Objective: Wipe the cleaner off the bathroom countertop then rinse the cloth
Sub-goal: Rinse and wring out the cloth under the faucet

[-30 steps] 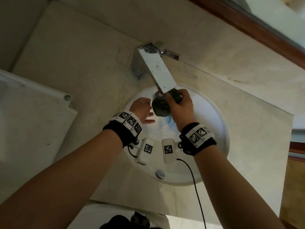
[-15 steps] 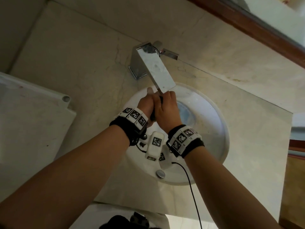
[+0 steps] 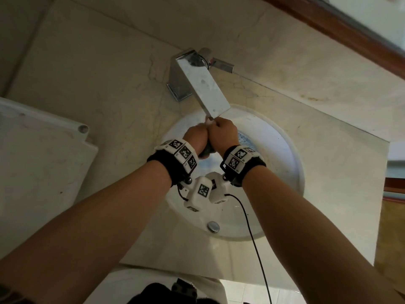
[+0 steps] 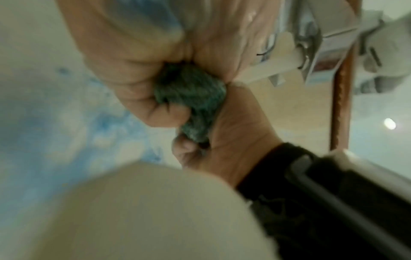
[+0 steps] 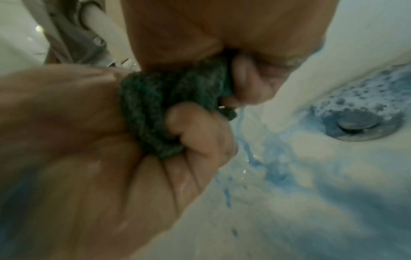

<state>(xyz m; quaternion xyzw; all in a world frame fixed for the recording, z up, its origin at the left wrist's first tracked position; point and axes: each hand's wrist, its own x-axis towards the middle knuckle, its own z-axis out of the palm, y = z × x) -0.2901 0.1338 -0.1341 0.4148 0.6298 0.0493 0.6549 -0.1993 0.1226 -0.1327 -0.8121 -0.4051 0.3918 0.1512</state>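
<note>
A dark green cloth (image 3: 206, 150) is bunched into a tight roll between my two fists, just under the tip of the chrome faucet spout (image 3: 203, 86). My left hand (image 3: 195, 137) and right hand (image 3: 224, 134) press together over the white round sink (image 3: 292, 154), and each grips one end of the cloth. The wrist views show the cloth (image 4: 191, 98) (image 5: 169, 107) squeezed by curled fingers, with blue-tinted water (image 5: 243, 126) running off it into the basin. The beige marble countertop (image 3: 98, 84) surrounds the sink.
Blue foam sits round the drain (image 5: 358, 125). The faucet lever (image 3: 221, 65) points right behind the spout. A white slab (image 3: 43, 172) lies left of the sink. A wooden mirror frame (image 3: 328, 25) runs along the back wall. An overflow cap (image 3: 213, 226) sits on the near basin wall.
A second ago only my right hand held the cloth under the spout. My left hand has closed in and taken hold, and both fists now squeeze it together.
</note>
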